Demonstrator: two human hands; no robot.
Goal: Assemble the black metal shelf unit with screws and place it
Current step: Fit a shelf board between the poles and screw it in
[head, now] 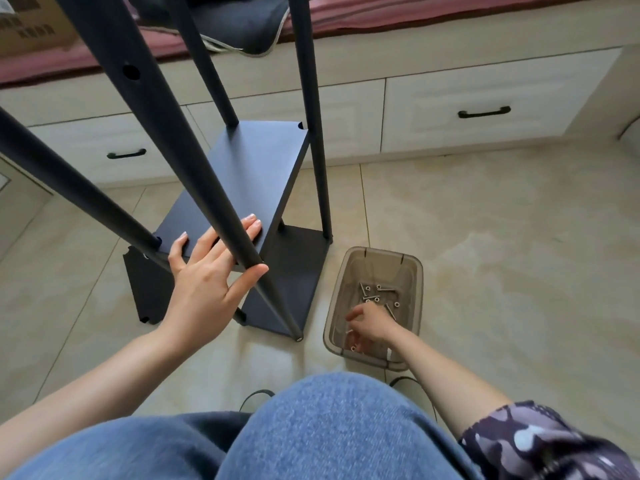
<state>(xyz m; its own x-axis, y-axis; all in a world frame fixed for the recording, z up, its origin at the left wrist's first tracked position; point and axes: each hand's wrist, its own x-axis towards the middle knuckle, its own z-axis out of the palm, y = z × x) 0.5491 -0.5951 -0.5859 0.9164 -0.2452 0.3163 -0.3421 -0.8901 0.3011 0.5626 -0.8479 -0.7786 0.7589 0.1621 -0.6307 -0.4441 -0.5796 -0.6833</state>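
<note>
Shelf: black metal shelf unit (242, 188) stood on tiled floor, middle panel steadied by flat, spread left hand (207, 268) | Post: near black round post (194, 168) bare at joint | Screws: silver screws (375, 294) lying in translucent brown plastic bin (412, 271), reached by right hand (370, 323), fingers curled, hold unclear | Advice: panel best kept level while one screw is picked.

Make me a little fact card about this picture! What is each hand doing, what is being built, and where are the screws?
Being built: black shelf unit, standing on the tiled floor
Left hand: fingers flat on the middle shelf panel, thumb against a front pole
Right hand: reaching into the tub, fingers curled; whether it holds a screw cannot be told
Screws: loose in the bottom of the tub
Tub: see-through brown, on the floor right of the shelf unit
Behind: cream drawers with black handles
</note>
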